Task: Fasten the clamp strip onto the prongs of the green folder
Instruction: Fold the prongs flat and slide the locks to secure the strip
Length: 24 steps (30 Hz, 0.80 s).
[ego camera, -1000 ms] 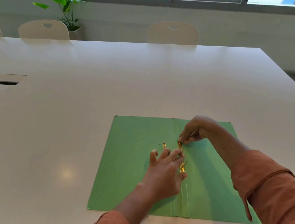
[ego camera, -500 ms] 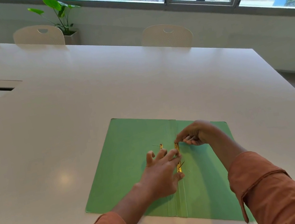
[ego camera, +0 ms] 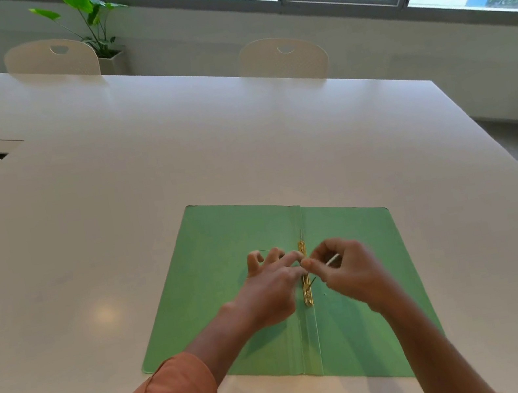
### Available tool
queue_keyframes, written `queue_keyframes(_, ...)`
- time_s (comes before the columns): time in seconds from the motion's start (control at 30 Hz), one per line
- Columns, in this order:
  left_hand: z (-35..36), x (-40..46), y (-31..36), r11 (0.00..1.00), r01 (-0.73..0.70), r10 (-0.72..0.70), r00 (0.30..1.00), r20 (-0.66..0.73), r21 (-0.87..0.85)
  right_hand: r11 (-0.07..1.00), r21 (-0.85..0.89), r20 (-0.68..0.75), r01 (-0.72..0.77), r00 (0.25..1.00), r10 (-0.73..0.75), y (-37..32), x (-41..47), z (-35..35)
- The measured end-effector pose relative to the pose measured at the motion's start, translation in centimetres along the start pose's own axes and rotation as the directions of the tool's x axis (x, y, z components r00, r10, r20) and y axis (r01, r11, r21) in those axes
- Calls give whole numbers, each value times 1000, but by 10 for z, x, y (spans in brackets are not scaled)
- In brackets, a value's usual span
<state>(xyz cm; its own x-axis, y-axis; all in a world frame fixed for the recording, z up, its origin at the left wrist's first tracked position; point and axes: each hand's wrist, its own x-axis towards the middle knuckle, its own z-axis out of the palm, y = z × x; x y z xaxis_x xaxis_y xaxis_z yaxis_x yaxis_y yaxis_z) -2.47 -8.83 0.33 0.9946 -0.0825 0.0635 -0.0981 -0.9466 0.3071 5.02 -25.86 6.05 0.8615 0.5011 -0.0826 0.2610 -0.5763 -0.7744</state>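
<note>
Green folder (ego camera: pixel 232 287) open on white table (ego camera: pixel 144 182) (window-lit room), chairs (ego camera: pixel 283 57) opposite

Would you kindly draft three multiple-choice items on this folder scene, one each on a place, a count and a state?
1. Where does the gold clamp strip lie?
A. Along the spine of the green folder
B. On the bare table
C. On a chair

2. How many chairs show along the table's far edge?
A. One
B. Three
C. Five

3. What state is the folder in?
A. Shut
B. Open flat
C. Standing on edge

Answers:
1 A, the strip runs down the centre fold between the left hand and the right hand.
2 B, three pale chair backs rise behind the edge.
3 B, both covers lie spread on the table.
</note>
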Motion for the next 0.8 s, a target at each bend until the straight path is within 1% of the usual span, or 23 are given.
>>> queue_keyframes(0.07, 0, 1, -2, 1000, -15, 15, 1000, -12, 2, 992, -107, 40, 74, 997, -70, 3, -9, 10)
queue_keyframes(0.2, 5, 0, -6, 1000, -23, 24, 998, -61, 19, 952, -277, 29, 131, 991, -128, 14, -15, 15)
queue_keyframes(0.3, 7, 1, -5, 999, -24, 27, 996, -85, 38, 924, -349, 12, 155, 987, -161, 19, -24, 18)
queue_keyframes(0.4, 5, 4, -3, 998, -25, 30, 995, -90, 49, 906, -380, -1, 186, 980, -201, 23, -38, 26)
queue_keyframes(0.57, -1, 8, -1, 997, -46, 51, 996, -76, 63, 884, -434, 9, 173, 982, -188, 19, -51, 45)
queue_keyframes(0.67, -4, 9, 0, 998, -44, 47, 997, -63, 48, 872, -471, 16, 130, 990, -139, 11, -51, 50)
queue_keyframes(0.8, -7, 10, 1, 998, -49, 50, 997, -51, 37, 877, -475, 8, 66, 997, -71, -6, -49, 52)
